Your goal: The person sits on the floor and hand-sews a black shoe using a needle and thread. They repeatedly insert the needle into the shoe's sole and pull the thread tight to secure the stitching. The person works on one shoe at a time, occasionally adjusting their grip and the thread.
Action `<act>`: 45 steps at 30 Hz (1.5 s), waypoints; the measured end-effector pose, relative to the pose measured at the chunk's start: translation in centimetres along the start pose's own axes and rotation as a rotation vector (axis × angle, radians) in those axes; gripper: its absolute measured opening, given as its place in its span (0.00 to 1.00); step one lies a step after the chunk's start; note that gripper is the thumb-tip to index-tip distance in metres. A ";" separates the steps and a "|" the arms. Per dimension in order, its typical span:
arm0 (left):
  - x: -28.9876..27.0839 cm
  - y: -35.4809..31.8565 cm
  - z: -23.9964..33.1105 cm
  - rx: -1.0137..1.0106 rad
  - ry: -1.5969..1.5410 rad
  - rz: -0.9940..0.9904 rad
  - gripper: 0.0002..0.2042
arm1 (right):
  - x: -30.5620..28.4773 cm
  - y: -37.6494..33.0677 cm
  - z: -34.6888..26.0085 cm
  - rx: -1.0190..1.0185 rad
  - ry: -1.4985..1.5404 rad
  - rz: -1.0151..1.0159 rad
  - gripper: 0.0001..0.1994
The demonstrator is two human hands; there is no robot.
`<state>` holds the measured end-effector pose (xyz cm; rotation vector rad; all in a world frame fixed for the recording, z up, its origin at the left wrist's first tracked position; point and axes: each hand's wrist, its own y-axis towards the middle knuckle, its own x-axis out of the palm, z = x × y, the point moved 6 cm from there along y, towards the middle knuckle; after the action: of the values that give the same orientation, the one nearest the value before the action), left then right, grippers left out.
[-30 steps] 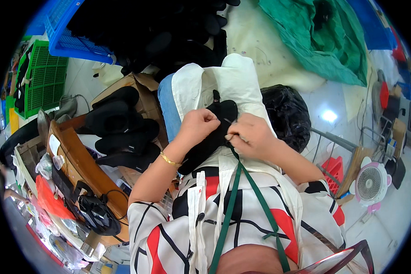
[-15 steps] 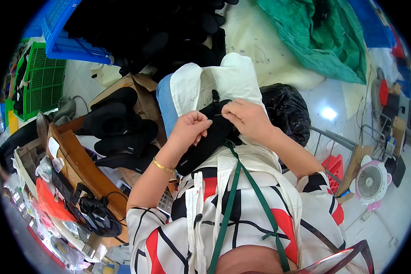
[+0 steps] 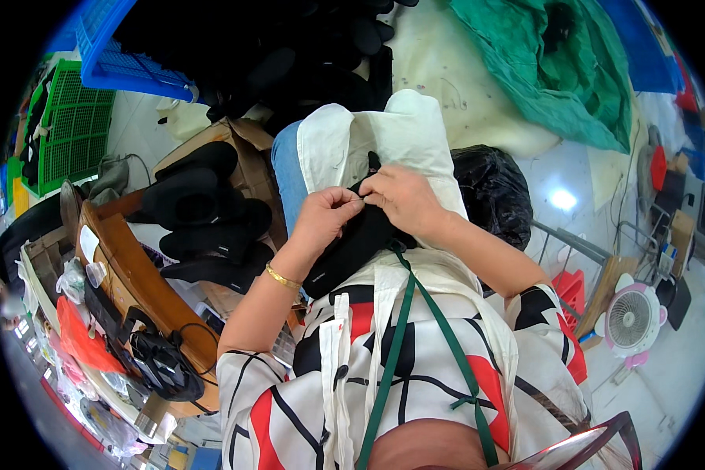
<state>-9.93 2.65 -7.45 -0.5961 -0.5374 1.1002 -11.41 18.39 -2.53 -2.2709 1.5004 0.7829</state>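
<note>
A black slipper [image 3: 338, 254] lies slanted across my lap on the cream apron [image 3: 417, 137]. My left hand [image 3: 327, 221] is over it, thumb and forefinger pinched together. Opposite, my right hand [image 3: 403, 202] is also closed in a pinch, its fingertips almost touching the left ones above the slipper's far part. A thin, needle-like glint shows between the two sets of fingertips, too small to name surely. The slipper's far end is partly hidden under my right hand.
Several black slippers [image 3: 192, 196] are stacked at my left beside a cardboard box [image 3: 251, 160] and a wooden drawer unit [image 3: 145, 294]. A black plastic bag [image 3: 493, 192] stands to the right of my lap. Ahead, a blue crate [image 3: 137, 74] adjoins a dark heap. A fan [image 3: 633, 313] stands right.
My right hand has shifted left, toward the left hand, so the fingertips now nearly meet. The left hand has stayed nearly in place, and the slipper remains on my lap.
</note>
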 end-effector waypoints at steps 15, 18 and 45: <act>-0.9 -0.4 -1.9 -0.171 -0.457 -0.164 0.06 | -8.0 -10.1 12.4 0.815 1.049 0.526 0.06; -0.6 -0.4 -1.8 -0.173 -0.481 -0.166 0.06 | -9.6 -12.2 15.3 0.831 1.145 0.752 0.05; 1.2 0.4 2.2 0.395 0.431 0.324 0.16 | -18.4 -9.5 -3.9 -0.323 1.457 0.388 0.04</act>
<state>-11.21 4.25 -6.03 -0.5594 0.1565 1.2929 -7.22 33.89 11.08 -2.9293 2.4860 -0.9582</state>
